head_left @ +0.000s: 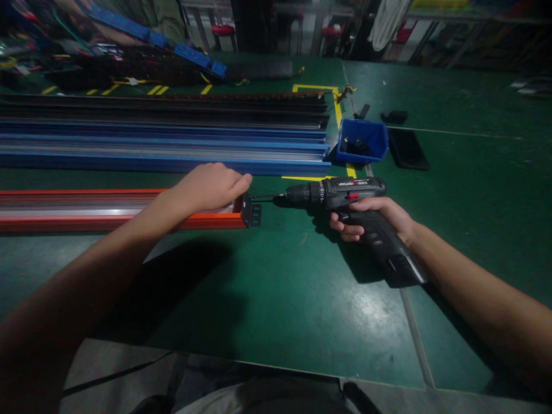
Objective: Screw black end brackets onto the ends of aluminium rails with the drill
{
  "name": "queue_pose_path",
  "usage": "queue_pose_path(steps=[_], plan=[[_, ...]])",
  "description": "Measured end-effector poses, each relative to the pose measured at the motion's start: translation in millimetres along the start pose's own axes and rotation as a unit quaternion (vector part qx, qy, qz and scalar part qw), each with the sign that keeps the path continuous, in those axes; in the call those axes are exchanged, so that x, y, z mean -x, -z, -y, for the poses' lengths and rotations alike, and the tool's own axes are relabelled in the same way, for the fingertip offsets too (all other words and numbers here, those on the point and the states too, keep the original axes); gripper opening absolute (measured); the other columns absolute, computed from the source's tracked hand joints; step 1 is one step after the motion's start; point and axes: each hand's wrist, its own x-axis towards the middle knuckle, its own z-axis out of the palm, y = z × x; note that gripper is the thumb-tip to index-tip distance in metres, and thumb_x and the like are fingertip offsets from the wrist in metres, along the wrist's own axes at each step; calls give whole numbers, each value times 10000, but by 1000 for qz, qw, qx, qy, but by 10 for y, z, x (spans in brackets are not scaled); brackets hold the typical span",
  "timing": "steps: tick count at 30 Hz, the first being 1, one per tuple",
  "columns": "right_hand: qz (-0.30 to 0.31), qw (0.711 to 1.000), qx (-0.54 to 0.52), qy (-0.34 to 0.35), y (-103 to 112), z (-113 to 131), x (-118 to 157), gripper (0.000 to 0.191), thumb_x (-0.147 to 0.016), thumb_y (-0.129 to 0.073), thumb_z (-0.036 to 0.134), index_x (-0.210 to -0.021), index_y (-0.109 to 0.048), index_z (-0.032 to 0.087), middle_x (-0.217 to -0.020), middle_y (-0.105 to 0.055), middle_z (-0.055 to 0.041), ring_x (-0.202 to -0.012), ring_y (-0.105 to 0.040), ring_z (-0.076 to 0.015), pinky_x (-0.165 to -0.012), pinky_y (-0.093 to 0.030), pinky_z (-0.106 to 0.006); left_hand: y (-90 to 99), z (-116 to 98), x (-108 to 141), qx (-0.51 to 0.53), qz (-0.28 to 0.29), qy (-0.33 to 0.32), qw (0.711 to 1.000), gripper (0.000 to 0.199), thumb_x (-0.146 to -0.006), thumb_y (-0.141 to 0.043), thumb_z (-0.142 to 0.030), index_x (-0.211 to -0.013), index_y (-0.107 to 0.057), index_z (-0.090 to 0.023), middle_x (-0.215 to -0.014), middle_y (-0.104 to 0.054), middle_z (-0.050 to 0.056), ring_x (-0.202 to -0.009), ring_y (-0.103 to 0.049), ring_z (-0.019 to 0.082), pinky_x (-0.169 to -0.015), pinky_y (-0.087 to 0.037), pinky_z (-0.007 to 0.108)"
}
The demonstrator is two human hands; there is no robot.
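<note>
Inside the tabletop's (280,305) near edge, my right grip (390,213) clamps a cordless drill (340,187); my left (211,185), finger closure hidden, covers an orange channel (207,222). Off-axis pressure could slip the bit (264,197).

pale lettering (351,183) is running along the black drill (375,224), and small marks are circling its collar (321,192), but none of it is showing legibly.

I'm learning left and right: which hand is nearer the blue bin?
Right. The right hand is in front of the blue bin; the left hand is farther left.
</note>
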Motion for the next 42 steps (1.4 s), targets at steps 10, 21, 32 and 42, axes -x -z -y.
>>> queue_pose_path(steps=[10,21,32,42], plan=[[-1,1000,-2,-6,11,1,2,215,-878,-651,217,-1054,-652,94,-897,-672,-104,-597,-513,-127,-594,-540,-295,-46,36,-1,-27,7,-17,999,593,-1022,-245,-435,-1184,-756,-182,-878,-778,168,-828,-730,320,-723,-470,389],[34,999,-37,-6,22,-17,-2,250,-911,-654,216,-1088,-642,40,-917,-683,-130,-622,-536,-99,-653,-559,-242,-32,28,-6,-42,16,-28,999,635,-1036,-195,-421,-1189,-751,-156,-868,-772,183,-800,-725,358,-637,-437,397],[74,997,-29,2,103,-44,1,362,-949,-650,223,-1212,-647,-26,-1043,-747,-202,-673,-595,-102,-688,-575,-231,-40,21,-3,-5,4,-13,1000,625,-1037,-232,-460,-1136,-775,-168,-862,-778,153,-798,-725,307,-740,-474,383],[56,998,8,6,60,-40,8,235,-925,-700,216,-1049,-717,18,-939,-732,-138,-615,-570,-72,-640,-558,-206,0,-12,1,-30,16,-16,999,636,-1052,-193,-429,-1148,-761,-160,-887,-773,166,-816,-723,342,-686,-445,379]])
